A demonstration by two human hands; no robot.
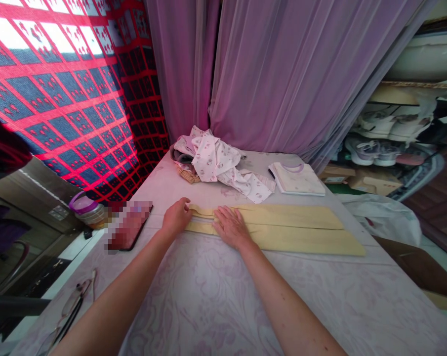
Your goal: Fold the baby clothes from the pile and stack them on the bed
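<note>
A pair of yellow trousers or similar long cloth [301, 230] lies flat across the table, its two long parts side by side and its wider ends to the right. At its narrow left end, my left hand [177, 216] is closed on the edge of the yellow cloth, thumb and fingers pinched together. My right hand [231, 225] rests palm down on the cloth a little further right, its fingers spread.
Behind lies a heap of white printed clothes [216, 158] over a wicker basket [188, 174]. A folded white garment [299, 179] sits at the back right. On the left are a phone [132, 227] and glasses [73, 301]. A patterned cloth [356, 296] covers the table.
</note>
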